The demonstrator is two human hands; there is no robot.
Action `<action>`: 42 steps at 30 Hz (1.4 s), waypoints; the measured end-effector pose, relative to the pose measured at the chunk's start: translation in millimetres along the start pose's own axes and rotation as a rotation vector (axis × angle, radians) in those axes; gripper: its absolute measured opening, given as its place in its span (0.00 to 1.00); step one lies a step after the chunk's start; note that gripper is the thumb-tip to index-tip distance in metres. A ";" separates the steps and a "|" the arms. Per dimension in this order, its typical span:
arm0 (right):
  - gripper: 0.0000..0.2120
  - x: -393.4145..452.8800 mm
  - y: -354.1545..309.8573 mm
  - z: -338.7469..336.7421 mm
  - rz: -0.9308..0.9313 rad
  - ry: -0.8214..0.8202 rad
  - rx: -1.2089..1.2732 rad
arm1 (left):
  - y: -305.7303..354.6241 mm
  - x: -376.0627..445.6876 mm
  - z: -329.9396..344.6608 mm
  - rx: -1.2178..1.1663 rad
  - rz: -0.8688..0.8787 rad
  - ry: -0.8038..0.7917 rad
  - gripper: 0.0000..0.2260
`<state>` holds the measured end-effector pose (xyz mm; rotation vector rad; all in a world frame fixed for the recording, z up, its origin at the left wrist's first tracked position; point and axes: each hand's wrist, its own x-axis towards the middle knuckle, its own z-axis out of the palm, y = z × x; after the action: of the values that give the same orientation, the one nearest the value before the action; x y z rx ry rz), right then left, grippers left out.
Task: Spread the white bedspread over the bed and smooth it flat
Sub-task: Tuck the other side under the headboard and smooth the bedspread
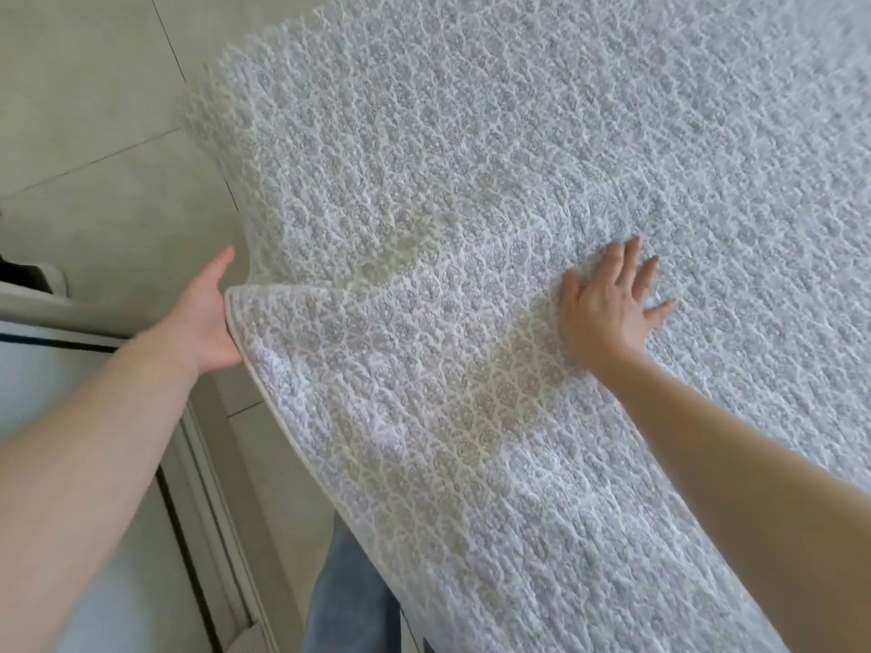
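At the far left, pale floor tiles [94, 134] run beside the bed, with a white cabinet edge [56, 369] near the person's left forearm. The left hand [207, 318] holds the corner of the white bedspread [471, 205], thumb up and free, the fingers hidden under the piped hem, so the grip looks closed on the corner, though how tightly cannot be told. That corner is lifted off the bed edge and pulled outward over the floor.

In the middle, the bedspread covers nearly all that shows of the bed, its quilted, patterned surface lying mostly flat, with a shallow ripple running from the held corner toward the right hand. Below it, a leg in blue jeans [349, 600] stands against the bed side.

To the right, the right hand [608, 304] lies palm down on the cloth, 5 fingers spread apart, gripping nothing, pressing the surface.

The bedspread appears soft and limp yet fairly thick, folding where lifted, probably of moderate weight. Its puckered texture should give a palm good friction for sliding wrinkles outward. The best hold seems to be the bound hem at corners and edges, where it can be pulled taut without bunching.
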<state>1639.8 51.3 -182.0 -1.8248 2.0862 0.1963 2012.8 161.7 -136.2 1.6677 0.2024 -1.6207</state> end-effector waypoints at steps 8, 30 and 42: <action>0.32 -1.4 -106.6 19.1 0.108 0.006 0.106 | 52.7 33.1 -0.6 -0.096 0.338 0.016 0.09; 0.34 81.2 -223.0 -17.2 0.422 -0.118 0.190 | 193.3 85.7 -3.2 0.288 0.110 -0.097 0.07; 0.38 176.2 -323.5 -50.9 -0.395 -0.062 0.026 | 193.2 118.0 -7.9 -0.129 0.150 -0.114 0.29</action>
<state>1929.9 -179.9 -155.4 -2.1381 1.6365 0.1190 2156.4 -11.4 -163.5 1.4542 0.1189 -1.5516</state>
